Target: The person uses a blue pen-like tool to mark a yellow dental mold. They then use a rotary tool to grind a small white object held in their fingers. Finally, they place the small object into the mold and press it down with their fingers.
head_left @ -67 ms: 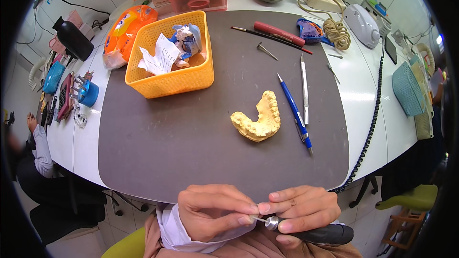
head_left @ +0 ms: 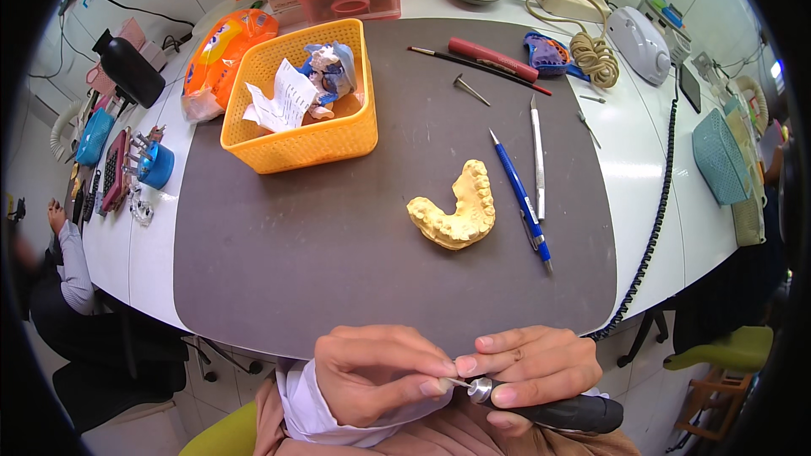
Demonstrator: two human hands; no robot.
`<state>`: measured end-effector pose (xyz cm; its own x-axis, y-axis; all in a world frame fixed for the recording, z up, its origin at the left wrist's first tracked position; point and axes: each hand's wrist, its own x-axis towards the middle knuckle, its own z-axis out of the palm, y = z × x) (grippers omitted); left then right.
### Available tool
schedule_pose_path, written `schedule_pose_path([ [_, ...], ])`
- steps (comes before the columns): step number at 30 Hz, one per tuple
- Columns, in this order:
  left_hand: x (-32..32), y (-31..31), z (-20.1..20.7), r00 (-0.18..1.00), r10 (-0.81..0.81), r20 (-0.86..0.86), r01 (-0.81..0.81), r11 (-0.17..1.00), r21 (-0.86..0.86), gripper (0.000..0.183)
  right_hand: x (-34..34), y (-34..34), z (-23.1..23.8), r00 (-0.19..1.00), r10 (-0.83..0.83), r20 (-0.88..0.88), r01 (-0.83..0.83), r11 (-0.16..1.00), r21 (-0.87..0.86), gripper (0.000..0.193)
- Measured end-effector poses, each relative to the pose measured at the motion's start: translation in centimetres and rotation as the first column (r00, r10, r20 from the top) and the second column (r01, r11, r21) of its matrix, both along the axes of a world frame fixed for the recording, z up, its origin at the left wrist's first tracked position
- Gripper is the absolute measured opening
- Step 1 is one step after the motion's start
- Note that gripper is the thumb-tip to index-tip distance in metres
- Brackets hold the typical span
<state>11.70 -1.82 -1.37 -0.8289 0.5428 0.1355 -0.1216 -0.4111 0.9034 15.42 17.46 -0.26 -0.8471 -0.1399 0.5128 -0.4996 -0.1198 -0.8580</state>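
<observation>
Below the mat's front edge, my right hand (head_left: 541, 371) is closed round a black rotary handpiece (head_left: 574, 415) with a silver nose. The thumb and index finger of my left hand (head_left: 380, 376) pinch a thin metal bur (head_left: 457, 382) by one end. Its shank points at the handpiece's nose and meets it; how deep it sits I cannot tell. The fingers of my right hand lie close to my left fingertips. Farther back on the grey mat (head_left: 296, 253) rests a yellow plaster dental model (head_left: 456, 211), with a blue mechanical pencil (head_left: 519, 198) and a slim white-handled knife (head_left: 538, 160) to its right.
A yellow basket (head_left: 300, 148) with paper and wrappers stands back left beside an orange packet (head_left: 224, 55). A brush (head_left: 481, 70), a red stick (head_left: 492, 59) and a purple impression tray (head_left: 547, 52) lie at the back. A coiled black cord (head_left: 663, 203) runs down the right side.
The handpiece's nose has shifted up very slightly in my right hand. My left hand keeps its pinch, and the things on the table have not moved.
</observation>
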Motion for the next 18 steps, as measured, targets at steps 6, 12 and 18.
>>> schedule_pose_path([
  [6,-0.13,-0.09,0.25,0.999,-0.032,0.026,0.031,0.999,0.030,0.017,-0.06,0.02,0.38,0.999,0.027,0.020,-0.027,1.000,0.008,0.021],
  [12,-0.29,-0.12,0.10,0.999,-0.050,0.017,0.049,0.998,0.033,0.017,-0.17,0.12,0.04,0.999,0.035,-0.008,-0.035,0.999,0.007,0.022],
  [18,-0.21,-0.14,0.28,0.999,-0.039,0.007,0.039,0.999,0.010,0.017,-0.06,0.21,-0.08,0.999,0.038,-0.009,-0.038,0.999,0.026,0.022],
])
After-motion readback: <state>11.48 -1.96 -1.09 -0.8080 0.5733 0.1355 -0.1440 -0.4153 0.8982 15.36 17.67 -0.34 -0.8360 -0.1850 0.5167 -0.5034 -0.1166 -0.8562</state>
